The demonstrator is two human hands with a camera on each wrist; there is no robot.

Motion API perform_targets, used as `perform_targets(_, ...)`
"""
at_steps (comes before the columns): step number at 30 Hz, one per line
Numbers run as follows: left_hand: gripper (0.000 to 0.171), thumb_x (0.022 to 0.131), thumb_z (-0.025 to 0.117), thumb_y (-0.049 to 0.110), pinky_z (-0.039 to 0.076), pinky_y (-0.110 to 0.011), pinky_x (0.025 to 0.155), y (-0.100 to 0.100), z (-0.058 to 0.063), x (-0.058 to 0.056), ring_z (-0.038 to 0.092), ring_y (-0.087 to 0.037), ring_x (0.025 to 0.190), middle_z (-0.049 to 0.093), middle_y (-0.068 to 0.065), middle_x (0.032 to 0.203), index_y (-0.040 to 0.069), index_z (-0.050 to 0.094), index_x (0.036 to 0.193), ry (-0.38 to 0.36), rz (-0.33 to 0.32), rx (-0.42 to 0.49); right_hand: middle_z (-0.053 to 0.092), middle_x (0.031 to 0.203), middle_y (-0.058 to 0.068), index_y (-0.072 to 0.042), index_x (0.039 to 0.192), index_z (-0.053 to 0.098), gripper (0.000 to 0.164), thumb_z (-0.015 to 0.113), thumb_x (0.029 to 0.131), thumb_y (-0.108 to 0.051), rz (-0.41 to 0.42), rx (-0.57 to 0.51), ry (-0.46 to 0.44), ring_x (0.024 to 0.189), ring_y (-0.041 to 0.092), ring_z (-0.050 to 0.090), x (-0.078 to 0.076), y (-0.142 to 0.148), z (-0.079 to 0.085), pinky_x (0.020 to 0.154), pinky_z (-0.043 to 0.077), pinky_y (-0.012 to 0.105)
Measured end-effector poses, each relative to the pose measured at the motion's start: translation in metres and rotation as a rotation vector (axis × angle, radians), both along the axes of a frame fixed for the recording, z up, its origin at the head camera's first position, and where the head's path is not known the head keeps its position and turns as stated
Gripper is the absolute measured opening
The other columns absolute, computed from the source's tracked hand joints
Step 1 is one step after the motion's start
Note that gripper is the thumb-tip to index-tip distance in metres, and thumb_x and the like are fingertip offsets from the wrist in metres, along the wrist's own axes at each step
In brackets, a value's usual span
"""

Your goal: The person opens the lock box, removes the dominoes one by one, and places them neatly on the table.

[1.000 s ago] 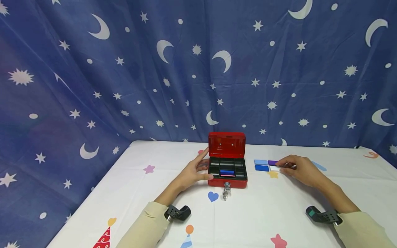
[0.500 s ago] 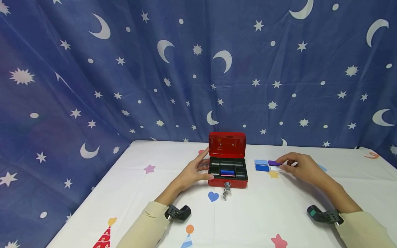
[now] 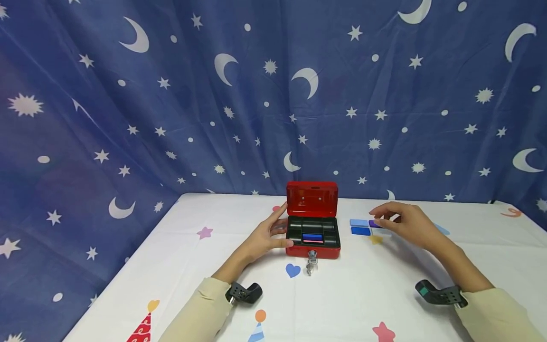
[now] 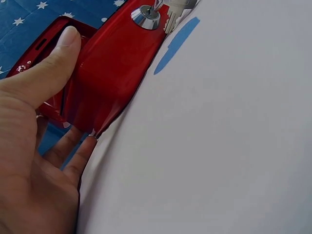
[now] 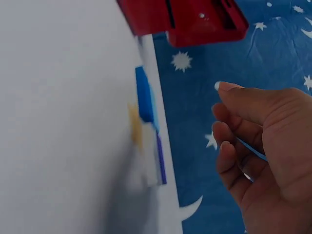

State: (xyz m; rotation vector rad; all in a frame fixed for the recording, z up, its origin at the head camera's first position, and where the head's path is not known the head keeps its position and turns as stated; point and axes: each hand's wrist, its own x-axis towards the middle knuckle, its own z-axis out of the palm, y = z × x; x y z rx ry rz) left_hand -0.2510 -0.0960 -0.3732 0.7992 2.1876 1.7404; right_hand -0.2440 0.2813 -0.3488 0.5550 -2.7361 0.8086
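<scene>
A small red cash box (image 3: 326,252) stands with its lid (image 3: 312,202) raised. Keys (image 3: 310,269) hang from its front lock. Inside the black tray lie stacked blue and pink tiles (image 3: 313,236). My left hand (image 3: 261,243) rests at the box's left end, thumb on the front corner and straight fingers along the side. Over to the right, my right hand (image 3: 406,224) hovers above flat tiles, its thumb and fingers apart with nothing between them in the right wrist view. Below it lie a light blue tile (image 3: 358,223), a dark blue tile (image 3: 361,231), a purple tile (image 3: 373,223) and a white tile (image 5: 150,156).
A white cloth with printed stars, hearts and party hats covers the table (image 3: 333,304). Close behind the box hangs a blue curtain (image 3: 248,118) with moons and stars. The open lid stands near the table's back edge.
My right hand has lifted off the white and purple tiles and shifted slightly left and up, and now hides the white tile in the head view. The left hand stays at the box.
</scene>
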Motion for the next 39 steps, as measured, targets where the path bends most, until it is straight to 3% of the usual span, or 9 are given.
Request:
perform_targets(16,0.094,0.081,0.074,0.002,0.035,-0.051,0.104,0.003,0.001,-0.001,0.041,-0.04,0.128,0.035,-0.021,0.147,0.02,0.018,0.154,0.005,-0.003,0.017,0.068,0.095,-0.002,-0.012,0.104,0.073,0.017,0.071,0.087,-0.016,0.071,-0.038,-0.002,0.083,0.017,0.056,-0.009,-0.052,0.015,0.069,0.053,0.03)
perform_targets(39,0.095,0.081,0.074,0.004,0.037,-0.05,0.103,0.001,0.0,0.0,0.042,-0.039,0.127,0.036,-0.02,0.147,0.021,0.018,0.154,-0.009,0.01,0.003,0.062,0.081,-0.01,-0.013,0.101,0.074,0.018,0.076,0.082,-0.015,0.228,-0.057,0.002,0.076,0.013,0.055,-0.006,-0.101,0.012,0.065,0.051,0.029)
